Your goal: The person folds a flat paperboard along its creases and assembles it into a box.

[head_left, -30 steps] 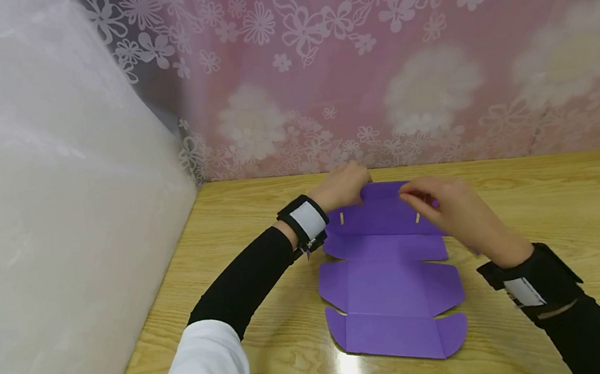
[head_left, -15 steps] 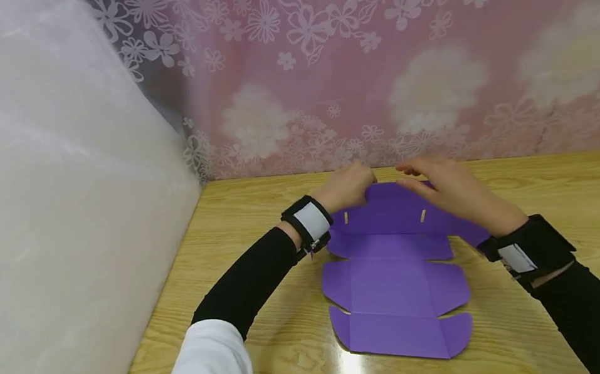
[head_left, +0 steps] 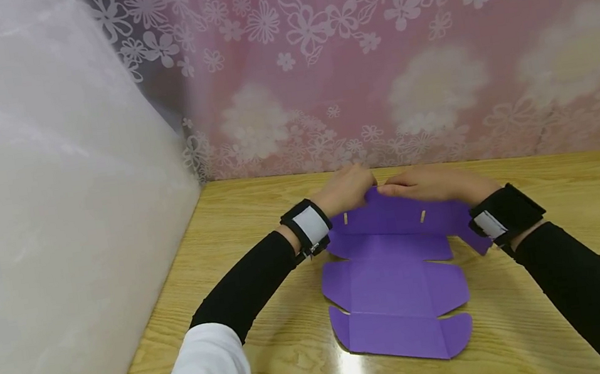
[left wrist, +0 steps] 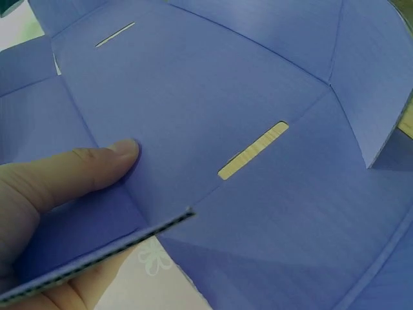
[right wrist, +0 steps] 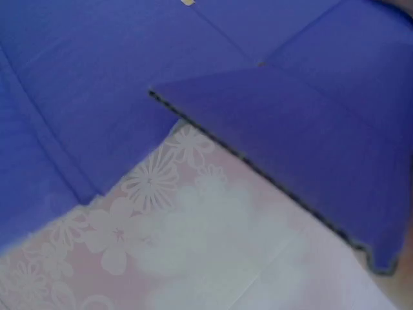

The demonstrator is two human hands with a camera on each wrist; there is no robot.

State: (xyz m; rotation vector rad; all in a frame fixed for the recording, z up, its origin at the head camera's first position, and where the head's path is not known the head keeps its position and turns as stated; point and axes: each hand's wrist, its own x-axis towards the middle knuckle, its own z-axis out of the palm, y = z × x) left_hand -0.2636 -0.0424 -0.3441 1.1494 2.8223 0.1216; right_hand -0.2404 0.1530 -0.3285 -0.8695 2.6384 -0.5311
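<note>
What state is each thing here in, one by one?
Purple cardboard: unfolded, near end flat, far end raised
Slots: open, table showing through
Left grip: pinching the cardboard
Right grip: at the cardboard's far edge, hold unclear
Wrist straps: fastened
Curtain: hanging
</note>
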